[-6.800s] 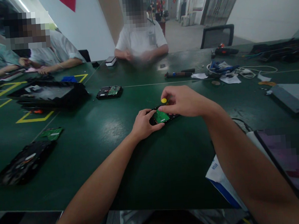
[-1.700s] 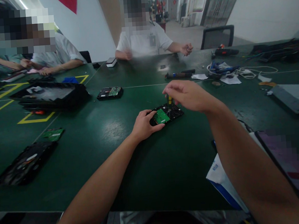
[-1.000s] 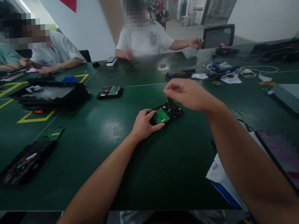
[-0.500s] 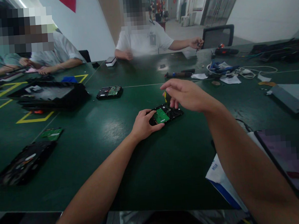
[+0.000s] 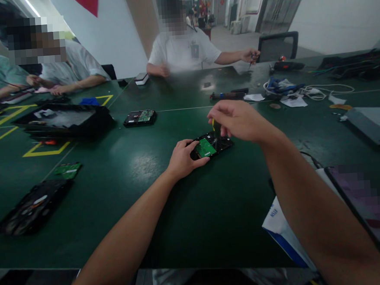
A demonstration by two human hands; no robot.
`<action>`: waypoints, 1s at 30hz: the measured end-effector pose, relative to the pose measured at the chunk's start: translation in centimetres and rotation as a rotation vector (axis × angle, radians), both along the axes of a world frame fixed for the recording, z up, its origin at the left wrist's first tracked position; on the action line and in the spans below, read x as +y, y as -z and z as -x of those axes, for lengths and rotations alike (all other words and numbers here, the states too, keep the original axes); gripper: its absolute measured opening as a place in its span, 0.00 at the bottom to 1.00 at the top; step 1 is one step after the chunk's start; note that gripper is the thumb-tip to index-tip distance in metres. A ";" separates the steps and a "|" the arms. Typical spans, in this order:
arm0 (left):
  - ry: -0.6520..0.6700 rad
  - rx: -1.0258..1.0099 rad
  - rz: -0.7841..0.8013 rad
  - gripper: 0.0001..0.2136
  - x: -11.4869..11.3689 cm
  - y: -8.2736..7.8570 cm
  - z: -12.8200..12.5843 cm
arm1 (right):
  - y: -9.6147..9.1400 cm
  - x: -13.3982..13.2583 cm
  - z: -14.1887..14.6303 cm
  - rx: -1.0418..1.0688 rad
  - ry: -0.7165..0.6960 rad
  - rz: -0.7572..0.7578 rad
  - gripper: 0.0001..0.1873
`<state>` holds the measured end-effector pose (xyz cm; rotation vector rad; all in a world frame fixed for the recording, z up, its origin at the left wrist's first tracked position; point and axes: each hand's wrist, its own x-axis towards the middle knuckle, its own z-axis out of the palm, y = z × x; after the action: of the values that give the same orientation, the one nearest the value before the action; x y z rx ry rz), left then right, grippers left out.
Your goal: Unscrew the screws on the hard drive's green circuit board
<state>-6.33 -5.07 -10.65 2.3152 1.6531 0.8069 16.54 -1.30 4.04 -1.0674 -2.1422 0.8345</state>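
A black hard drive lies on the green table in front of me, its green circuit board facing up. My left hand grips the drive's left end, thumb along the near edge and fingers over the far side. Above the drive's right half, my right hand has its fingers closed around a screwdriver with a black and yellow handle. The screwdriver stands roughly upright, its lower end at the drive's surface; the exact contact point is too small to make out.
Another hard drive lies farther back. At left are a dark drive body, a loose circuit board and a black tray. A tablet-like device lies at right. Co-workers sit across the table, one person opposite me.
My right hand's fingers have shifted slightly around the screwdriver, showing more of its handle. My left hand and the hard drive keep their places; the view has moved a little.
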 end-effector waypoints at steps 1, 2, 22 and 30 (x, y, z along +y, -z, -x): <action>-0.002 0.001 0.000 0.36 0.0 0.0 0.0 | 0.1 0.0 0.0 0.004 -0.014 0.021 0.15; -0.002 0.004 0.002 0.36 0.0 0.0 0.0 | 0.1 0.1 0.0 0.005 -0.026 0.034 0.15; -0.002 0.005 -0.003 0.35 -0.1 -0.2 -0.1 | 0.0 0.1 -0.1 0.008 -0.041 0.038 0.17; -0.002 -0.002 0.004 0.35 0.0 0.0 0.0 | -0.3 -0.1 -0.2 -0.046 0.094 -0.061 0.14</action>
<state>-6.36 -5.05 -10.66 2.3103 1.6545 0.8048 16.71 -1.39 4.33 -1.1561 -2.1238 0.7033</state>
